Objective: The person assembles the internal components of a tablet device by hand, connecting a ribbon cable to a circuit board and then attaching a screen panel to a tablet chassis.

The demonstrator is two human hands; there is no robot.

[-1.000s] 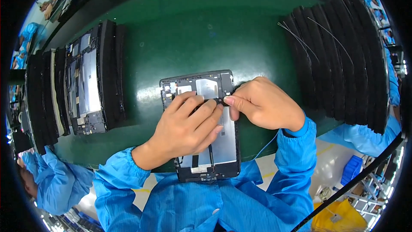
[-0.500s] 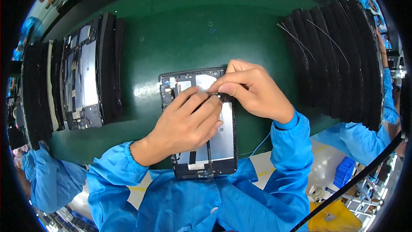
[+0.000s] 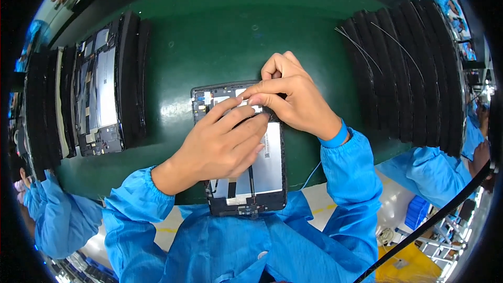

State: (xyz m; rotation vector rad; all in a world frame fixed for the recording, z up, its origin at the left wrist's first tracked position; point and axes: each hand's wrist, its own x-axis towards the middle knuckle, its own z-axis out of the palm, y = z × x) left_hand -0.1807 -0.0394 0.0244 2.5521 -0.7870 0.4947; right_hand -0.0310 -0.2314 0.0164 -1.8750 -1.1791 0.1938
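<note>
An opened tablet (image 3: 272,170), its back off and its inner parts bare, lies at the near edge of the green table in front of me. My left hand (image 3: 222,139) rests palm down across its middle, fingers apart and bent, their tips on the upper inner parts. My right hand (image 3: 296,97) hovers over the tablet's top right, thumb and index finger pinched together beside my left fingertips. Whatever lies in that pinch is too small or hidden to make out. A blue band (image 3: 335,135) circles my right wrist, with a thin blue cord hanging below.
At the left, another opened tablet (image 3: 99,89) leans among black padded dividers (image 3: 133,73). More black dividers (image 3: 414,73) stand in a row on the right, thin pale wires (image 3: 361,50) lying over them. Blue sleeves of other people (image 3: 427,170) show at both sides.
My right hand has shifted left and slightly up along the tablet, still pinched. The left hand stays over the tablet, its fingertips close to the right ones.
</note>
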